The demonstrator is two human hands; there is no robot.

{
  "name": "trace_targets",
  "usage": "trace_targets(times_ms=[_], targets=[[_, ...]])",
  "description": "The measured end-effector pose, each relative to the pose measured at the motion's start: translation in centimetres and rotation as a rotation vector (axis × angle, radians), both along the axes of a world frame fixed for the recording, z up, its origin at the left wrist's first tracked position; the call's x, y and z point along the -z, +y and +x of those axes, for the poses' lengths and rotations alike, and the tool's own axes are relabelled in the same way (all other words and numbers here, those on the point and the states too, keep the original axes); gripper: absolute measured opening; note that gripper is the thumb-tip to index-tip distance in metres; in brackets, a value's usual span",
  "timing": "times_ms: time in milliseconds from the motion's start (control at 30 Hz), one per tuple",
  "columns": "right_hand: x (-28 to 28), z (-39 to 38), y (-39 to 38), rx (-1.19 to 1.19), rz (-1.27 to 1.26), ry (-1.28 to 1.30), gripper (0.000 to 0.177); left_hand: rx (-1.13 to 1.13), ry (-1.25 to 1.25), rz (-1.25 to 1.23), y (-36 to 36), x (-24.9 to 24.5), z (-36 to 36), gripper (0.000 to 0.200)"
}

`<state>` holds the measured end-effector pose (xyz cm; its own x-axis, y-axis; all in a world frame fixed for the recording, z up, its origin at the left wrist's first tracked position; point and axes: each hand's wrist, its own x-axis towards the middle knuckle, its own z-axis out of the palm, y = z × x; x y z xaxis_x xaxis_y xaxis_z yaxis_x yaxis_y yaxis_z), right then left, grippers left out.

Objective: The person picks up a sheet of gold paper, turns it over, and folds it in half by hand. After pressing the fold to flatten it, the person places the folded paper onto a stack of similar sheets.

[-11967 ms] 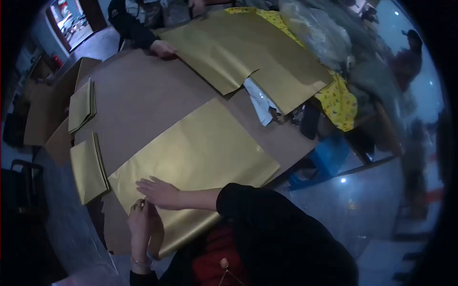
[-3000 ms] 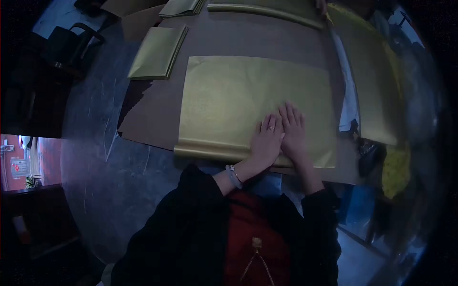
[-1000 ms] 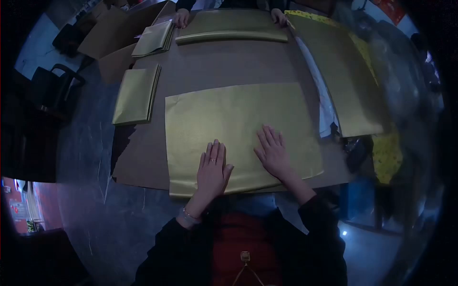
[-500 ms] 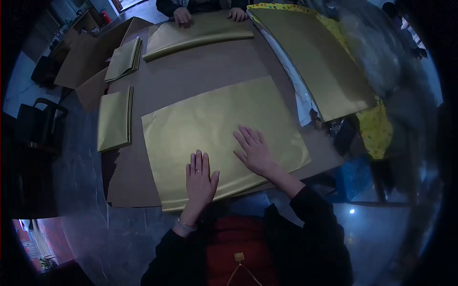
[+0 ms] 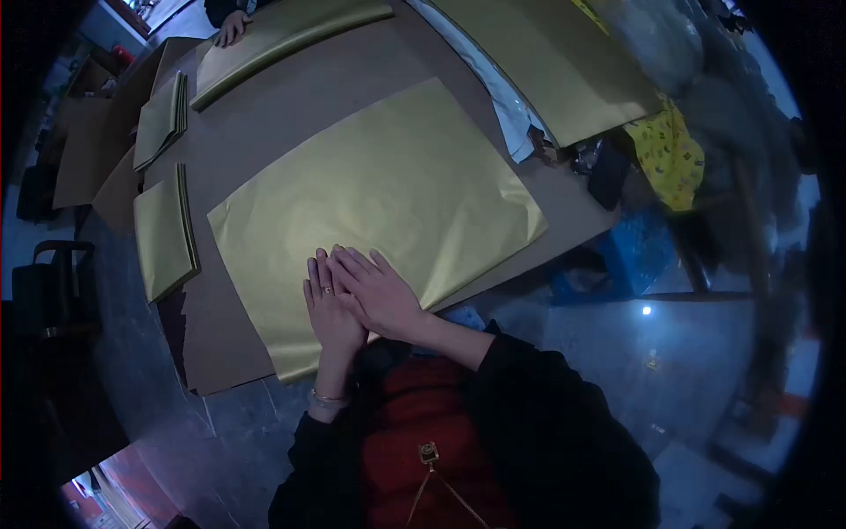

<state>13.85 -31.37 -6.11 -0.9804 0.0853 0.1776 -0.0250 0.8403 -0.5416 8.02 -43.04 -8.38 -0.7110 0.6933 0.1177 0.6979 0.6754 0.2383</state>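
Both hands flat on the gold paper sheet point(image 5: 388, 176), near its front edge by the person's body. Left hand point(image 5: 330, 310) palm down, fingers straight and together, gripping nothing (ring on one finger, bracelet at the wrist). Right hand point(image 5: 381, 286) also palm down, fingers extended and slightly spread, gripping nothing; it crosses over the thumb side of the left hand, touching it. Sheet lies skewed on the brown cardboard table cover point(image 5: 291, 110), the near-left corner overhanging the cover's edge, some creasing at the right corner. Just left of the sheet: a stack of folded gold sheets point(image 5: 161, 236), a second folded stack point(image 5: 159, 119) further back. Far side: another person's hand point(image 5: 232, 28) rests on a long folded gold sheet point(image 5: 291, 33). Right of the work: large pile of unfolded gold sheets point(image 5: 555, 62), white paper showing under its edge, yellow patterned cloth point(image 5: 670, 152) beyond. Blue stool point(image 5: 627, 257) under the table's right side.
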Motion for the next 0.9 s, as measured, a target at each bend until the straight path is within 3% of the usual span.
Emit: trace_targets(times_ms=[33,233,433,567,700,900], targets=[[1.1,0.5,0.7,0.049,0.135,0.021,0.059,-0.035,-0.013,0.014,0.3,-0.4,0.1,0.065],[1.6,4.6,8.9,0.169,0.263,-0.063,0.059,-0.058,-0.008,0.012,0.7,-0.8,0.2,0.064],[1.2,9.8,19.4,0.276,0.223,-0.159,0.06,-0.072,-0.011,0.002,0.8,-1.2,0.3,0.063],[1.9,12.3,24.1,0.382,0.463,-0.216,0.059,-0.07,0.003,0.023,0.6,-0.8,0.2,0.064],[1.2,11.7,24.3,0.421,0.589,-0.166,0.057,-0.07,0.009,0.049,0.4,-0.4,0.1,0.065],[-0.2,7.1,17.7,0.238,0.275,-0.064,0.05,-0.077,0.004,0.102,0.5,-0.5,0.1,0.064]])
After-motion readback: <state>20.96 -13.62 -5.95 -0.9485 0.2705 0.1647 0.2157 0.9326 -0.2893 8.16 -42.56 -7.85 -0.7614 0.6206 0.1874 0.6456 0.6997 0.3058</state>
